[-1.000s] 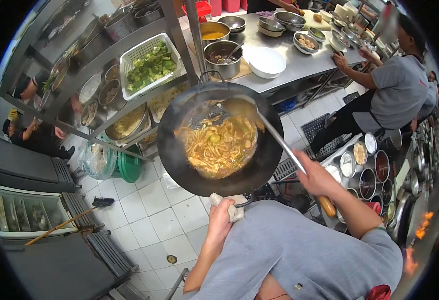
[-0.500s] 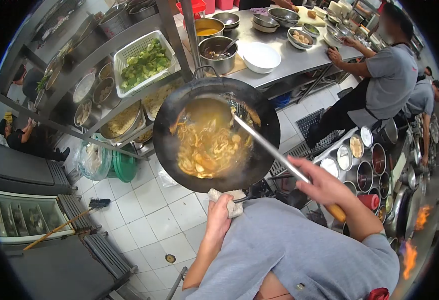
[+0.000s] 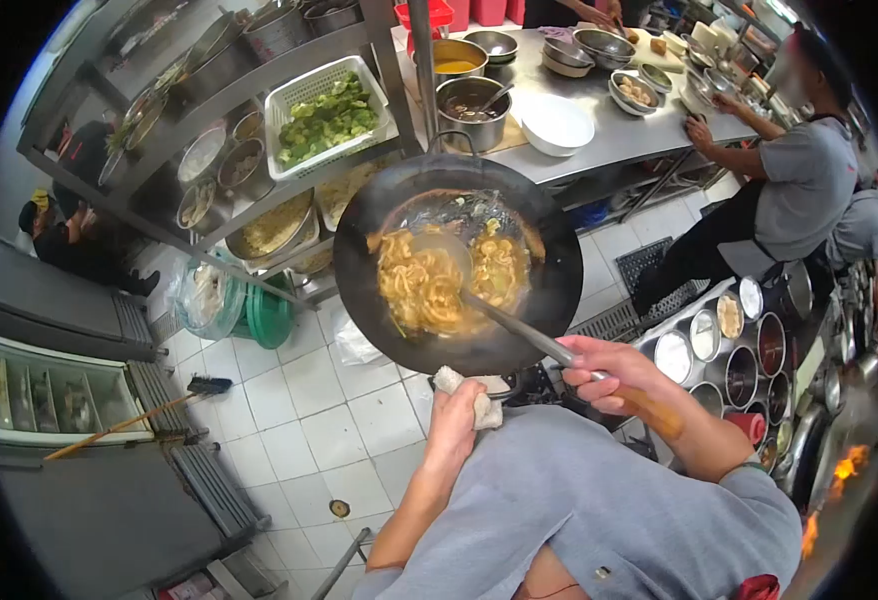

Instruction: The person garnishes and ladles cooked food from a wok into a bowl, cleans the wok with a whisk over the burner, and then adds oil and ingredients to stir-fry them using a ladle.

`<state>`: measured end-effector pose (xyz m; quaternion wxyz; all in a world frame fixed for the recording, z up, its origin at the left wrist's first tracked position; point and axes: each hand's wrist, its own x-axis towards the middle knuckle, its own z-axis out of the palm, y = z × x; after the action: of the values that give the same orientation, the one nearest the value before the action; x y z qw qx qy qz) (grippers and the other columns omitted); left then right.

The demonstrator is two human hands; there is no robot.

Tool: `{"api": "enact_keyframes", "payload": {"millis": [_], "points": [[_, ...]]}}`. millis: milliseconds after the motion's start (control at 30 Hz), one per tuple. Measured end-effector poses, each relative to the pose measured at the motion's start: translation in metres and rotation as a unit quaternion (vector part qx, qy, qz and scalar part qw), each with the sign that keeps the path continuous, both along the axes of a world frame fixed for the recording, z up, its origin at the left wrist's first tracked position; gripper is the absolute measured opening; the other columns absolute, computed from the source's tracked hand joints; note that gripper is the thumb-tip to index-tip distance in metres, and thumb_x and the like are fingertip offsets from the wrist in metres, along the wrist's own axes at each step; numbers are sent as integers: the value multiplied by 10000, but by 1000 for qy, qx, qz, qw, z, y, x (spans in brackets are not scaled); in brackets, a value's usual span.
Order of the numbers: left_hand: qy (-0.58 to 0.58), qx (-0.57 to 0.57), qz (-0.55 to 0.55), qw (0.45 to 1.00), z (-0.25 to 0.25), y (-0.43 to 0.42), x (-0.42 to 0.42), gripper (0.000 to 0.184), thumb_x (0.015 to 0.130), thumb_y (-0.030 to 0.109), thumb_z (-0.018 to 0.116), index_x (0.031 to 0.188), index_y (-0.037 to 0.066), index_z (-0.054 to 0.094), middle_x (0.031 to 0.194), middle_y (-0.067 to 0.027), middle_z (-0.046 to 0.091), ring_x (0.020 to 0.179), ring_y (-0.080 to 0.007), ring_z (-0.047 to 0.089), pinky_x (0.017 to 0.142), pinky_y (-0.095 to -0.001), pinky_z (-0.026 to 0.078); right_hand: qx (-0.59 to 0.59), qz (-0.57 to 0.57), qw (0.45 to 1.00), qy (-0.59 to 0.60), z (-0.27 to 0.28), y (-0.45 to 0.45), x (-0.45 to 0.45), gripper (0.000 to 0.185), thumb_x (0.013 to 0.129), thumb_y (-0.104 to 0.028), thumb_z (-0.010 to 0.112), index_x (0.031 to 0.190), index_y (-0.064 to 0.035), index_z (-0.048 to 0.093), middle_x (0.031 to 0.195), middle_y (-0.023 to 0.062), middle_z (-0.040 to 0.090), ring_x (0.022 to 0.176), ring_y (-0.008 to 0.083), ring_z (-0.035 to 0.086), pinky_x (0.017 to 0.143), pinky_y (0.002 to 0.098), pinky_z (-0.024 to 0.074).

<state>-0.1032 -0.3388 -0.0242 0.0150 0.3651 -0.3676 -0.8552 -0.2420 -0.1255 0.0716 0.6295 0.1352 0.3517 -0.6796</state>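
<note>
A large black wok (image 3: pixel 359 290) hangs in front of me, with yellow-brown noodles in sauce (image 3: pixel 409 285) inside. My left hand (image 3: pixel 451 415) is closed round a folded pale cloth (image 3: pixel 485 408) at the wok's near handle (image 3: pixel 504 385). In my right hand (image 3: pixel 609 375) is the long metal shaft of a ladle (image 3: pixel 524 328), its wooden grip (image 3: pixel 656 412) lying along my forearm. The ladle's bowl rests among the noodles, partly covered by them. Light steam blurs parts of the food.
Beyond the wok stands a steel counter (image 3: pixel 614 145) with a white bowl (image 3: pixel 557 125) and pots. Left is a rack with a basket of green vegetables (image 3: pixel 327 118). A co-worker (image 3: pixel 804 180) stands right. Sauce tubs (image 3: pixel 742 377) and flames (image 3: pixel 849 465) are at lower right.
The ladle's bowl has swung down and left into the noodles. My right hand has lowered slightly. The view has shifted, so the wok sits further right.
</note>
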Motion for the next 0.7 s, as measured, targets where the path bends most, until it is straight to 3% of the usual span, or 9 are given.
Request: {"api": "enact_keyframes", "payload": {"millis": [67,200,333,433,500,567,700], "points": [[-3,-3,-19,1000,-11,-3,3,74,864,61,570,867,33,639,744,-7,598,632,-110,566,544,-305,453,-101,-62,984,-134,-1,8,1,346,1015,-37,418,1355,-94,448,814,19,473,486,20,408,349,181,294],[18,-18,-47,999,-22,-14,9,57,859,76,580,856,44,627,735,-7,593,633,-107,566,548,-302,457,-85,-45,995,-29,23,34,8,380,1020,-80,449,1397,-124,425,791,16,473,476,26,393,350,191,335],[24,3,-3,1000,-20,-8,10,78,852,81,603,898,25,632,781,-33,625,687,-138,612,591,-311,498,34,-15,990,138,7,40,10,428,991,-88,512,1394,-175,399,818,22,478,475,47,387,364,223,361],[29,45,-45,998,-34,-8,11,189,866,76,585,1002,-51,615,911,-145,670,781,-248,679,677,-389,559,71,-48,989,120,21,30,-12,362,987,-68,502,1329,-157,425,816,20,480,489,49,395,367,226,359],[38,39,-49,997,-39,-6,6,206,869,80,581,1013,-63,616,925,-158,676,795,-256,686,689,-394,566,83,-53,986,135,30,38,-24,302,994,-80,489,1286,-137,434,820,19,483,496,40,396,362,218,350],[49,41,-57,996,-39,-1,1,221,869,81,579,1024,-72,614,936,-169,680,807,-264,691,703,-401,572,23,-78,994,74,41,49,-36,293,997,-81,477,1283,-125,431,822,19,485,492,30,402,358,206,346],[52,53,-63,995,-25,8,-22,240,863,69,570,1055,-71,599,968,-178,684,836,-281,698,736,-419,587,-25,-139,987,71,71,66,-39,303,1006,-81,466,1307,-114,462,804,13,484,483,14,402,353,192,350]]}}
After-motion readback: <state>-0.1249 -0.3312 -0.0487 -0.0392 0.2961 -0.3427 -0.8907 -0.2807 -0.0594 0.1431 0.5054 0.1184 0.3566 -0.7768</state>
